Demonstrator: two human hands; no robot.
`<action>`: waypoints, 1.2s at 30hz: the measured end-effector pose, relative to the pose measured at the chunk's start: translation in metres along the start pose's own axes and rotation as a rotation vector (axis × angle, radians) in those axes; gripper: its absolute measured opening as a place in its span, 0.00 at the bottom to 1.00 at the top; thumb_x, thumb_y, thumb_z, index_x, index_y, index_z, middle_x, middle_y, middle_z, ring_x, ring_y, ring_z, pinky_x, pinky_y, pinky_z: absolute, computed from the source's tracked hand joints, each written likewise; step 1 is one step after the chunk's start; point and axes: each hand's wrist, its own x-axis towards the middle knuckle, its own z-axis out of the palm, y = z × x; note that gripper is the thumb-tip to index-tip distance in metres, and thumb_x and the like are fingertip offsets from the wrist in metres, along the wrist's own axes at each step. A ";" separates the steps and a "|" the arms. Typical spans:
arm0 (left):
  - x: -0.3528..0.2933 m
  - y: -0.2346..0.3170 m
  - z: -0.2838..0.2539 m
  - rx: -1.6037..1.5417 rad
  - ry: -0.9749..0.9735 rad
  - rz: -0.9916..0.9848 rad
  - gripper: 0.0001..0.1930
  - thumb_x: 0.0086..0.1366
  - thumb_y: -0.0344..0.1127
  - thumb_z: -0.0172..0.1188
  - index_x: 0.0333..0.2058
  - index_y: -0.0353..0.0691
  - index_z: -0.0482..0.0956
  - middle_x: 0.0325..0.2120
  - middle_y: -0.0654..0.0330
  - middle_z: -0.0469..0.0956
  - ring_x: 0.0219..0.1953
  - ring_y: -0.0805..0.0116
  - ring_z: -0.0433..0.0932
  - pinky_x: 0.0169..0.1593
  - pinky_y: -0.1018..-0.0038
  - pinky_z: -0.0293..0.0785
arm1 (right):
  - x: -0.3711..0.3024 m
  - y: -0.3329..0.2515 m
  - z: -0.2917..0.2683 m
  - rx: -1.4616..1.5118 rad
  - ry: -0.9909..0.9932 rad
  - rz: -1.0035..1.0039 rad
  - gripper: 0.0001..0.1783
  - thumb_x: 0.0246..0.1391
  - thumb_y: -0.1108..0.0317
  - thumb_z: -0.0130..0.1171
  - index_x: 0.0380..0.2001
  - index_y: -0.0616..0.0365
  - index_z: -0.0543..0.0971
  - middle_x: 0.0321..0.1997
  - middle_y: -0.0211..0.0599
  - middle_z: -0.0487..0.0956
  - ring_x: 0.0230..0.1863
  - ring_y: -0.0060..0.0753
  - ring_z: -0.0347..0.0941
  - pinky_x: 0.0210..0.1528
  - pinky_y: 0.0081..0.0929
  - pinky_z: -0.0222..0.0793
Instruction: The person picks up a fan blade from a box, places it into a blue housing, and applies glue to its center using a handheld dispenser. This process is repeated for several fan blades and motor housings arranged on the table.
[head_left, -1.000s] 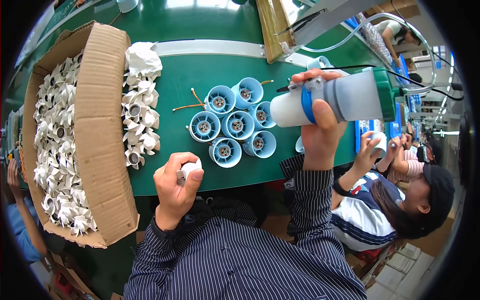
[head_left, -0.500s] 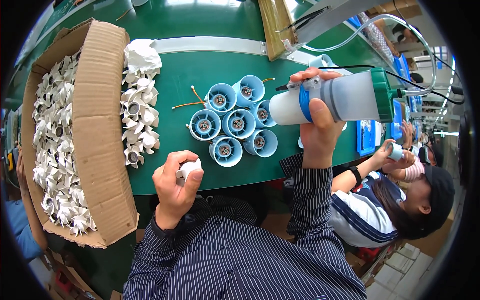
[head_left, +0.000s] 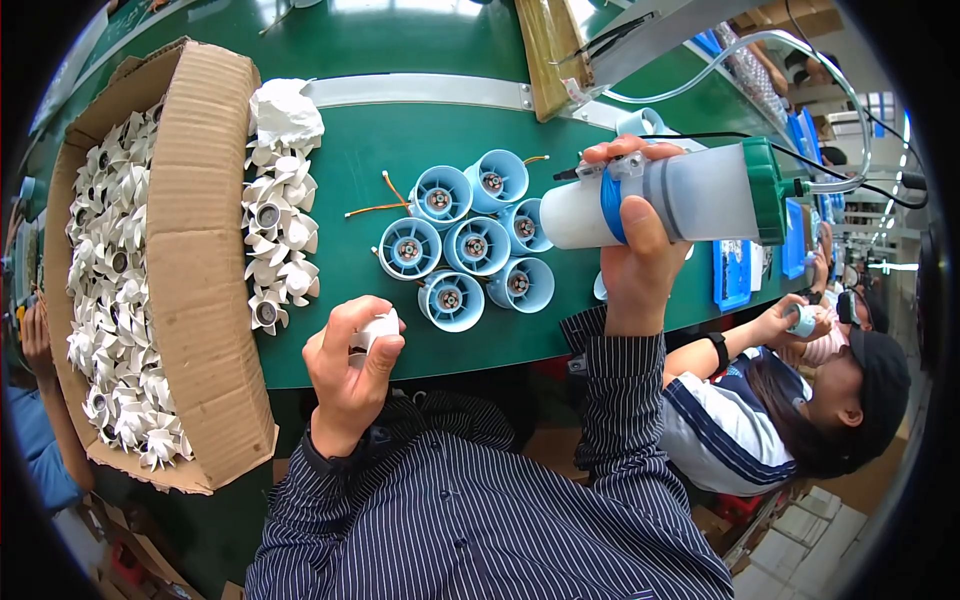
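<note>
A small white fan impeller point(head_left: 376, 329) is pinched between the thumb and fingers of my left hand point(head_left: 345, 370), just over the table's near edge. My right hand point(head_left: 642, 235) is wrapped round a translucent dispenser bottle point(head_left: 700, 196) with a green cap and a blue band, held almost level with its cap to the right. A clear tube and a black cable run from it. Between my hands and farther back stand several light-blue fan housings point(head_left: 478, 246), open ends up, each showing a metal centre. Orange wires stick out from some of them.
At left stands a cardboard box point(head_left: 205, 270) full of white impellers, with a row of loose impellers point(head_left: 282, 225) beside it. A metal strip point(head_left: 420, 91) crosses the green table point(head_left: 350, 150). Co-workers sit at right, one holding a light-blue part point(head_left: 801, 320); another person's arm shows at far left.
My left hand has turned the impeller slightly and shifted a little. The right hand and bottle stay nearly still. The co-worker at right has moved the light-blue part.
</note>
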 end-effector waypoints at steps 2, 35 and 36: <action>0.001 -0.001 0.001 -0.006 0.018 0.035 0.23 0.74 0.52 0.67 0.50 0.34 0.79 0.31 0.55 0.84 0.30 0.70 0.84 0.35 0.76 0.78 | 0.000 0.000 0.000 0.033 -0.003 -0.002 0.30 0.52 0.75 0.71 0.58 0.59 0.73 0.55 0.50 0.81 0.57 0.50 0.82 0.65 0.51 0.76; 0.002 0.003 0.000 0.091 -0.010 -0.021 0.17 0.71 0.38 0.69 0.51 0.32 0.80 0.31 0.55 0.84 0.29 0.69 0.84 0.34 0.76 0.78 | 0.000 -0.006 0.006 -0.143 -0.011 -0.011 0.31 0.55 0.61 0.71 0.59 0.57 0.73 0.56 0.48 0.80 0.57 0.49 0.81 0.64 0.50 0.75; 0.003 0.004 0.000 0.097 -0.012 -0.017 0.17 0.71 0.38 0.69 0.51 0.32 0.80 0.31 0.55 0.85 0.29 0.69 0.84 0.35 0.75 0.78 | 0.000 -0.006 0.005 -0.156 -0.007 -0.013 0.31 0.55 0.61 0.71 0.59 0.58 0.73 0.56 0.48 0.80 0.57 0.49 0.81 0.65 0.50 0.75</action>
